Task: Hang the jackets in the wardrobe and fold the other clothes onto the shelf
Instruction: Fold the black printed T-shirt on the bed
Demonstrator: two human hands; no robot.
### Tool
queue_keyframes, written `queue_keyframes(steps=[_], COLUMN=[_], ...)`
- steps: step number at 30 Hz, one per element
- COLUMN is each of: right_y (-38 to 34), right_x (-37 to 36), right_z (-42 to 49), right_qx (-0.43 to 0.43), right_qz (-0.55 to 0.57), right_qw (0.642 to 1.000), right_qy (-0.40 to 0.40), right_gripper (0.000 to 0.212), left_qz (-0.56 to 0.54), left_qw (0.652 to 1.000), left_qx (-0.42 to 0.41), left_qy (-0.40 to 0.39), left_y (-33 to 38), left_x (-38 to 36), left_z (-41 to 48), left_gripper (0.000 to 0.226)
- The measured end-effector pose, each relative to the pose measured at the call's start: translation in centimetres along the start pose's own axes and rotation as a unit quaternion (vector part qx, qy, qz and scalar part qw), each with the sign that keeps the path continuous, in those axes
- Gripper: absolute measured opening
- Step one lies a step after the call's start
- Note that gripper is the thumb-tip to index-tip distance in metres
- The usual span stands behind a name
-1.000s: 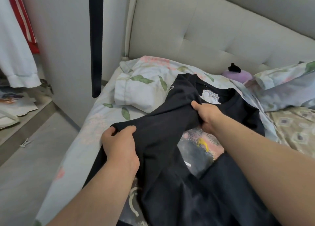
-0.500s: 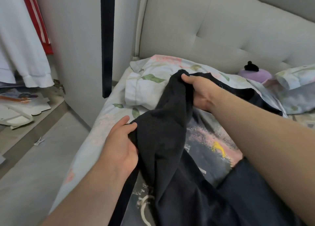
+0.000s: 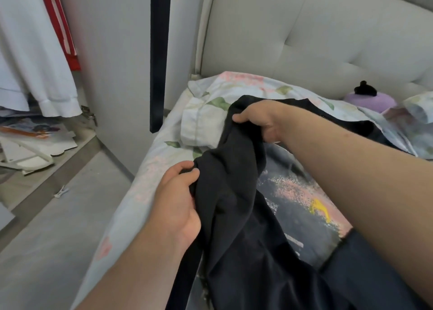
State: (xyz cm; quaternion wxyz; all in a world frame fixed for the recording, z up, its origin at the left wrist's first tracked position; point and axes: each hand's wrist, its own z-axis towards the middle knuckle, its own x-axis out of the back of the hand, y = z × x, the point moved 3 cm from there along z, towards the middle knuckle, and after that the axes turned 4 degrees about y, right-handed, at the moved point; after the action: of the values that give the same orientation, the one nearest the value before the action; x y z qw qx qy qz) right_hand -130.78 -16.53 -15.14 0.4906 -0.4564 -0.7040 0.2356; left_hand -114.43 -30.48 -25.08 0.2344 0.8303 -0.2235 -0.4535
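Observation:
A black T-shirt [image 3: 236,192] with a pink and yellow print lies bunched on the bed. My left hand [image 3: 178,204] grips its near edge at the bed's side, fingers curled into the cloth. My right hand [image 3: 260,120] pinches a raised fold of the same shirt higher up, over the pillow. The cloth hangs in a ridge between both hands. To the far left the open wardrobe [image 3: 112,75] shows a white garment [image 3: 39,59] and a red striped one [image 3: 63,26] hanging.
A floral pillow [image 3: 203,120] and bedsheet [image 3: 150,183] lie under the shirt, against a padded headboard [image 3: 304,40]. A purple plush toy [image 3: 370,99] sits at the back right. Papers and cardboard [image 3: 30,145] litter the wardrobe floor. A clothes peg [image 3: 61,191] lies on the grey floor.
My right hand has lifted the shirt's fold up and to the left, toward the pillow, covering the label. My left hand has kept its grip, and the cloth has bunched into a ridge.

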Motion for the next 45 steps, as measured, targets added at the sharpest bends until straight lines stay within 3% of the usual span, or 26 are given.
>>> queue_keyframes(steps=[4,8,11,13,15,18,21,24,26,27,29,31,32,34,36,37,39,42,45], right_y=[-0.9,0.7,1.0,2.5,6.0,11.4,13.4,13.6,14.4,15.1,16.4,17.1,17.1,16.8,16.2,16.2,17.0,17.7,17.8], right_x=[-0.7,-2.4,-1.7,-0.6,-0.1,-0.9,-1.5,-2.2,-1.4,-0.6,0.8,1.1,1.3,1.6,1.1,0.5,-1.1,-1.3,0.6], right_z=[0.9,1.4,-0.4,-2.9,-6.3,-11.0,-12.0,-12.8,-12.7,-12.1,-11.0,-10.6,-10.5,-11.2,-13.6,-14.8,-15.9,-15.7,-15.3], right_qx=[-0.035,-0.005,0.053,0.140,0.192,0.165,0.186,0.303,0.294,0.231,0.051,-0.054,-0.055,0.044,0.217,0.267,0.263,0.222,0.146], right_qz=[0.283,0.327,0.328,0.267,0.082,-0.175,-0.212,-0.287,-0.260,-0.203,0.015,0.174,0.171,0.014,-0.166,-0.227,-0.292,-0.259,-0.084], right_qw=[0.958,0.945,0.942,0.951,0.965,0.964,0.954,0.892,0.890,0.920,0.977,0.971,0.973,0.975,0.917,0.894,0.901,0.933,0.979], right_qy=[0.027,-0.014,-0.040,0.061,0.157,0.115,0.100,0.174,0.231,0.244,0.209,0.152,0.147,0.215,0.290,0.280,0.185,0.116,0.111], right_gripper=[0.020,0.032,0.034,0.024,0.027,0.048,0.038,0.024,0.034,0.040,0.038,0.022,0.019,0.020,0.018,0.025,0.042,0.020,0.030], left_qz=[-0.075,-0.057,-0.064,-0.054,-0.025,0.020,0.056,0.083,0.102,0.112,0.126,0.130,0.134,0.147,0.166,0.173,0.183,0.185,0.190], left_qw=[0.996,0.998,0.998,0.998,0.999,0.999,0.996,0.994,0.992,0.991,0.988,0.987,0.986,0.984,0.980,0.978,0.975,0.974,0.973], left_qx=[0.008,-0.014,-0.004,0.002,-0.004,-0.036,-0.064,-0.073,-0.075,-0.078,-0.085,-0.091,-0.095,-0.104,-0.112,-0.117,-0.125,-0.126,-0.127], left_qy=[0.037,0.015,-0.023,-0.023,-0.023,-0.023,-0.019,-0.015,-0.012,-0.011,-0.014,-0.012,-0.011,-0.003,0.006,0.007,0.007,0.011,0.013], left_y=[0.4,0.2,0.4,0.3,0.3,0.3,0.0,-0.3,-0.5,-0.6,-0.6,-0.7,-0.8,-0.8,-0.8,-0.9,-0.9,-1.0,-1.0], left_x=[-0.2,-0.2,0.2,0.4,0.4,0.4,0.3,0.2,0.3,0.4,0.4,0.4,0.3,0.2,0.3,0.3,0.3,0.4,0.5], left_z=[-0.1,0.1,0.5,0.5,0.2,-0.1,0.0,0.0,0.3,0.3,0.5,0.6,0.5,0.5,0.5,0.5,0.5,0.6,0.8], left_gripper=[0.044,0.066,0.062,0.064,0.068,0.074,0.075,0.074,0.070,0.068,0.064,0.063,0.063,0.061,0.060,0.060,0.059,0.061,0.060])
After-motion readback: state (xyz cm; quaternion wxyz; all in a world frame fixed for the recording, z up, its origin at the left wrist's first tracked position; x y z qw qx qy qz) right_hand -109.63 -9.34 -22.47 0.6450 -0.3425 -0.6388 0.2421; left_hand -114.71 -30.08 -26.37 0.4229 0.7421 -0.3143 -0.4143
